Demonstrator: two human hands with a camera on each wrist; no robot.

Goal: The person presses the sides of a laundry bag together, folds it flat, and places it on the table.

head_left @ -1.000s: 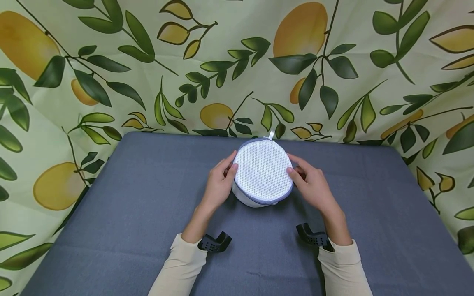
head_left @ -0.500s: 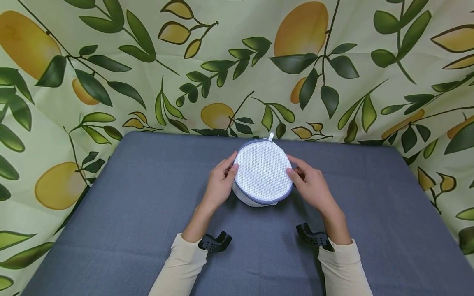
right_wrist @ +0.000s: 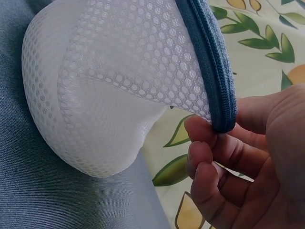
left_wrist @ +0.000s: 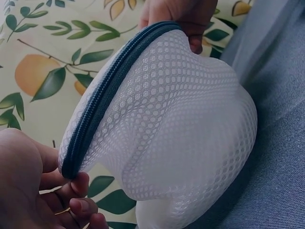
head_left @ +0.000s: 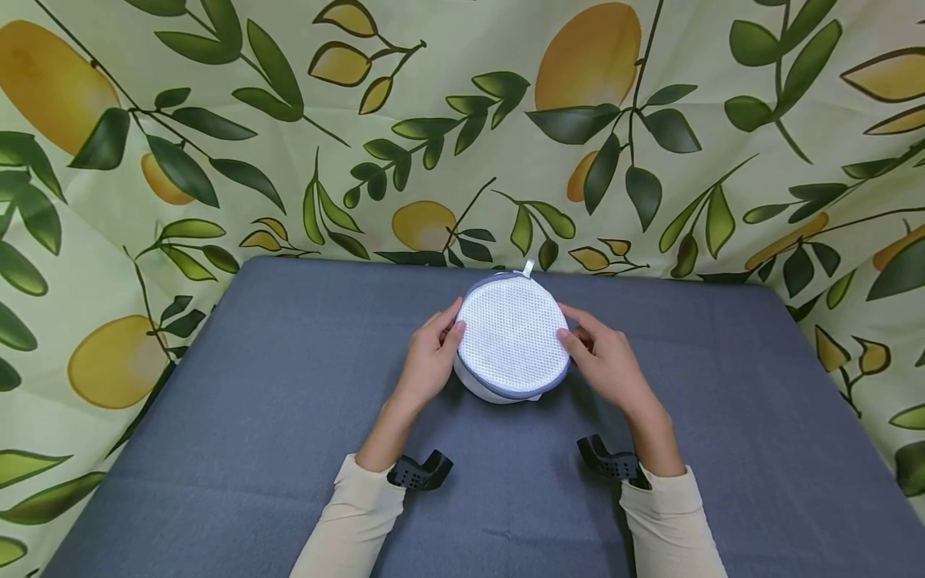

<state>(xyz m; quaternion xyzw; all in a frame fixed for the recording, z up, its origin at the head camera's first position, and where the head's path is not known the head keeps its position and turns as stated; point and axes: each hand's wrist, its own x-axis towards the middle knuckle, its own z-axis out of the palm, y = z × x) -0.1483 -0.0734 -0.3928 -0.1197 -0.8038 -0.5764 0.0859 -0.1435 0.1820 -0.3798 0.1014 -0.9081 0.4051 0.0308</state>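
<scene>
hands [head_left: 515, 360]: both pinch rim | mesh bag [head_left: 511, 335]: round, white, blue zipper

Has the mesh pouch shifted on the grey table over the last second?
No. The mesh pouch sits at the same spot against the table's far edge, with the left hand and right hand at its rim as before.

Blue-grey cloth [head_left: 217, 449] covers the table, weave plain, a faint crease running across its near part. Behind and on both sides hangs a backdrop [head_left: 462, 136], pale green, printed with yellow lemons and dark green leaves on thin stems. It meets the cloth along the far edge and drops past the left and right edges. Same print fills the background in both wrist views.
</scene>
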